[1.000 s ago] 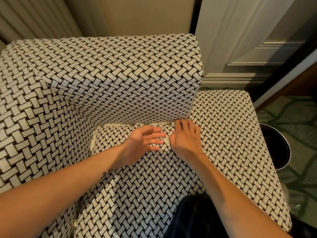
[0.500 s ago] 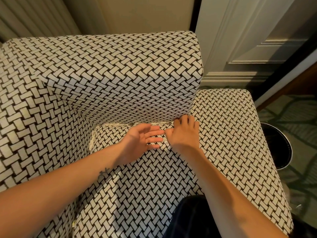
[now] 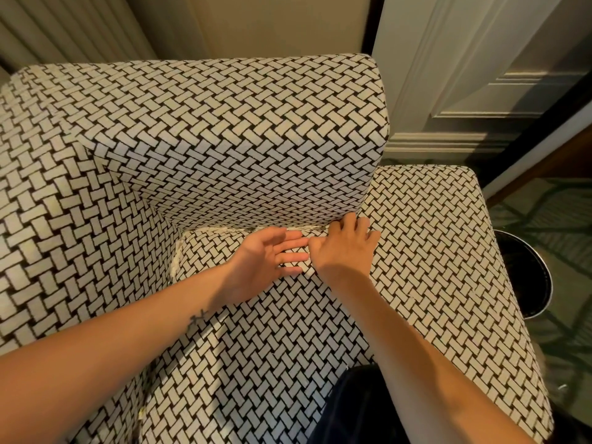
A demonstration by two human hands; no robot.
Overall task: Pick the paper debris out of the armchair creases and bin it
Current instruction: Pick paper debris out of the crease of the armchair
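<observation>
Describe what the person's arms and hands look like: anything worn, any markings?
Both arms are bare to the frame edge: no sleeves, gloves, watch or bracelets show. The left forearm carries a small dark tattoo near the wrist. No rings show on the left hand or right hand, and the right forearm is unmarked on the side seen.

Pleated beige curtain (image 3: 64, 33) hangs at eleven o'clock beside a plain cream wall (image 3: 272, 24) at twelve; a white panelled door (image 3: 480, 75) at one, green patterned carpet (image 3: 551, 219) at three
</observation>
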